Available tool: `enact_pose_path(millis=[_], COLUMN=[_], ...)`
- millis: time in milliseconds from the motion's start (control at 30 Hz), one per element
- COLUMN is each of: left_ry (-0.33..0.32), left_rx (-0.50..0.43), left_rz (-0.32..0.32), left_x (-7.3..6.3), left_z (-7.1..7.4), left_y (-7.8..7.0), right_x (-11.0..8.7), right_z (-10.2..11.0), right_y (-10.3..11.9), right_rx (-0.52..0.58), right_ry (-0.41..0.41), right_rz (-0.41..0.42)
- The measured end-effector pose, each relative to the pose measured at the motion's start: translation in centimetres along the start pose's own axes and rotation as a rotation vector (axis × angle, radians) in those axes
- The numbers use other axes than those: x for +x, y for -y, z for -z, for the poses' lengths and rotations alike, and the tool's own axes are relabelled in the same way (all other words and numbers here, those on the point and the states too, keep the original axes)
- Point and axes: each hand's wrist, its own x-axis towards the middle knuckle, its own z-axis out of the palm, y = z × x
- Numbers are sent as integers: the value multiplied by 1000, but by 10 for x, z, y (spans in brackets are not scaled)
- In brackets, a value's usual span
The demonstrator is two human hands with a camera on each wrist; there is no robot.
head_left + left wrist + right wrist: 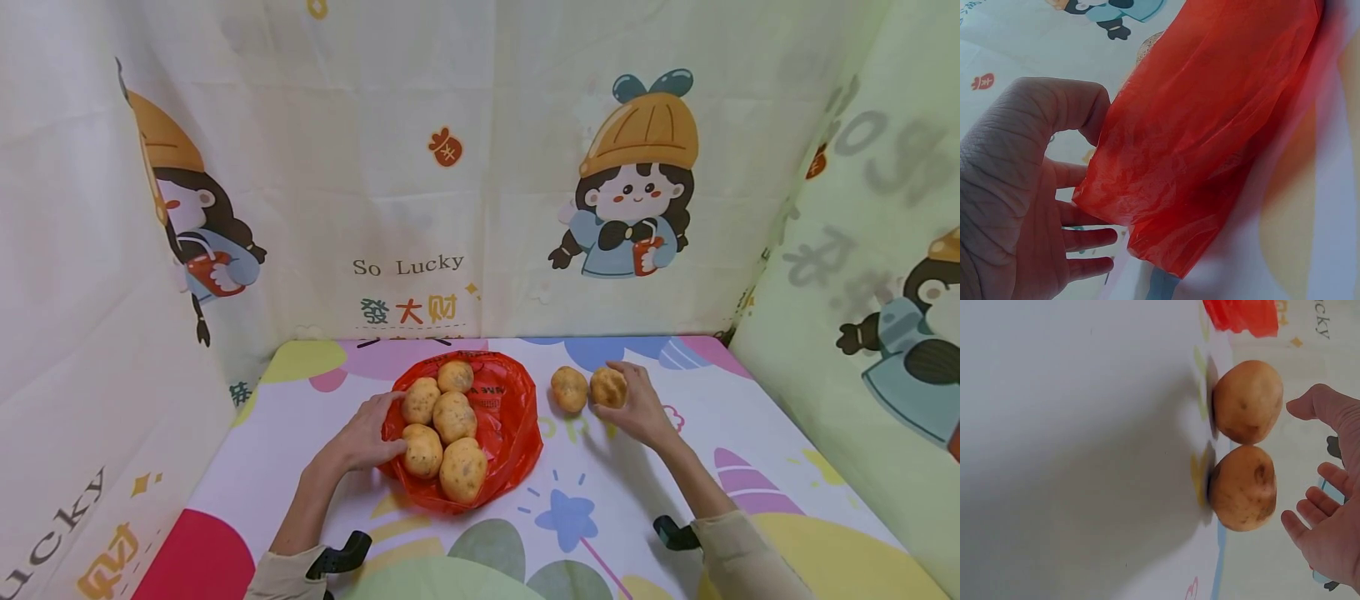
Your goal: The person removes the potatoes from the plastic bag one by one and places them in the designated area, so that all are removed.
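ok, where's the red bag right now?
In the head view, the red bag lies open on the table, just left of centre, five potatoes showing inside. The left hand touches its left rim; two loose potatoes sit to its right.

Reads "So Lucky" (408, 266) on the back curtain (517, 208), just above "發大财" (408, 311), and a cut-off "ucky" (56, 527) on the left curtain (67, 292). Shows dark print (491, 390) on the red bag (513, 429), too small to read, and pale, partly hidden letters (581, 428) on the tablecloth (637, 500).
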Motion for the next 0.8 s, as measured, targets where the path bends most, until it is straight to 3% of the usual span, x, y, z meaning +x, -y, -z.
enact_pose_path(millis=[600,800], left_ry=[-3,-5], left_rx=[-4,-2], left_rz=[18,17], left_x=[-2,-2], left_z=[0,1], left_y=[-1,-1], right_x=[-16,-20], right_z=[-13,-18], right_y=[33,44], right_rx=[105,149], right_ry=[17,15], right_rz=[-23,15])
